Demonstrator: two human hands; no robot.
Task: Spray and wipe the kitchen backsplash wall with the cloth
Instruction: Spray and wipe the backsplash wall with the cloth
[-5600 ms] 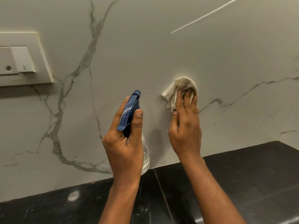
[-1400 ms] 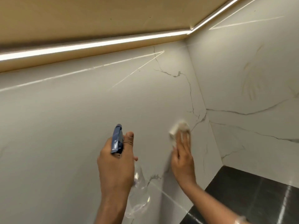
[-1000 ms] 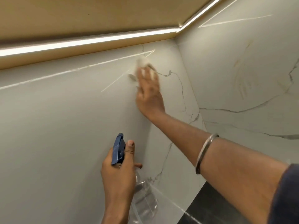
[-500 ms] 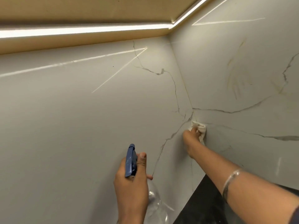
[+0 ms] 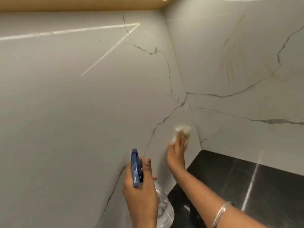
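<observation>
Two hands: left hand (image 5: pixel 141 193) fingers grasp spray bottle (image 5: pixel 136 168); right hand (image 5: pixel 176 150) fingers extended, pressing cloth (image 5: pixel 183 130) on wall (image 5: pixel 82 112).

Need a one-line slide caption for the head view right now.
Right hand presses a cloth to the marble backsplash near the corner while the left hand holds a blue-topped spray bottle.

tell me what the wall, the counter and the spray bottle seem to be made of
Wall: marble-look stone or porcelain slab, glossy, judging by the grey veins and mirrored light streaks.
Counter: polished black stone, probably granite, since it shows sharp reflections.
Spray bottle: see-through body that looks like clear plastic, with a blue moulded plastic trigger head.
</observation>
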